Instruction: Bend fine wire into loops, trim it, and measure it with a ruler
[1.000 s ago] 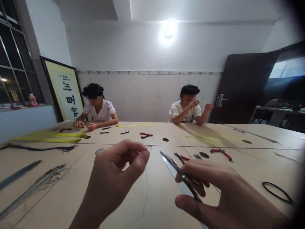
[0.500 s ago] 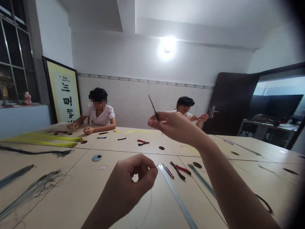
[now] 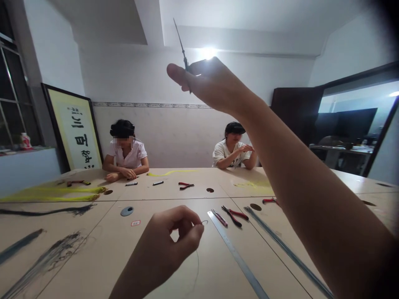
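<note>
My left hand is closed in a pinch, low over the table. A thin line hangs below its fingers, and a small curved end pokes out past the fingertips. High above the table, in front of the wall, my right hand is closed around a slim dark pointed tool, its tip upward. Whether a strand runs between the hands cannot be seen. Near my left hand lie a metal ruler, a pink-handled cutter and red-and-black pliers.
Bundles of dark strands and yellow strands lie on the left. A grey-green bundle runs along the right. Other pliers lie farther back. Two people sit across the table.
My right hand has risen well up and to the left with the pointed tool. My left hand has stayed nearly in place. The person at left has brought their hands together.
</note>
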The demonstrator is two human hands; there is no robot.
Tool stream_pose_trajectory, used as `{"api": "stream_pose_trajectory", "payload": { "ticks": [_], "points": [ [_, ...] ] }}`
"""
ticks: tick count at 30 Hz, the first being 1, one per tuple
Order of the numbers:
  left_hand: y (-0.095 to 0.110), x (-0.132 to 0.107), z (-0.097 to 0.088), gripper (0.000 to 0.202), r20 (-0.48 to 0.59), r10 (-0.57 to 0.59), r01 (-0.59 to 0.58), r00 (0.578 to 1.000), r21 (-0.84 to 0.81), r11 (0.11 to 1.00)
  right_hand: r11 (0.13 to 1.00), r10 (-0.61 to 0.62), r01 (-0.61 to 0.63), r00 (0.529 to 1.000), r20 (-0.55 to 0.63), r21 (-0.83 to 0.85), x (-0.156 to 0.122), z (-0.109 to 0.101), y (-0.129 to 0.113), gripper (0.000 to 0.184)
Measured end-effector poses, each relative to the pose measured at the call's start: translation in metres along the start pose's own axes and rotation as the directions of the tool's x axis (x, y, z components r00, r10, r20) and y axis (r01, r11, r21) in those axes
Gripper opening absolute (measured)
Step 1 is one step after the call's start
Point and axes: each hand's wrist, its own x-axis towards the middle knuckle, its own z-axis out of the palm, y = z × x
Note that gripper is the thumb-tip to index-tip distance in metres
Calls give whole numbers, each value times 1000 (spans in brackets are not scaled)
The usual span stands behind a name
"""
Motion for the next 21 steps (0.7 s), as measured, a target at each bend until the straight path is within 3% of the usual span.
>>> {"api": "stream_pose_trajectory", "payload": {
  "ticks": [4,7,9,11,13,16,19,21],
  "points": [
    [-2,-1,-10,13,-134,32,-35,991,-16,999,998,47,-47,999,10,-32,-4,2,11,52],
    [2,-3,-18,10,-306,-7,-28,952,-108,994,981,165,-166,986,-25,-95,-11,-2,31,53],
    [5,-5,-21,10,-393,-37,-32,919,-167,986,958,253,-254,967,-24,-135,-24,-4,43,53],
    [6,-6,-22,9,-413,-47,-34,909,-186,982,939,322,-313,946,45,-145,-47,-4,50,55],
    [5,-6,-21,10,-364,-29,-32,931,-159,987,941,335,-321,927,169,-105,-78,-2,49,62],
    [-2,-5,-17,11,-238,22,-37,971,-59,998,961,233,-275,876,421,40,-131,4,40,71],
    [-6,-5,-12,13,-127,32,-31,991,15,999,922,96,-330,705,702,204,-181,7,34,74],
    [-4,-6,-8,13,-28,15,-14,999,46,999,912,128,-372,656,744,171,-210,9,36,75]
  ]
}}
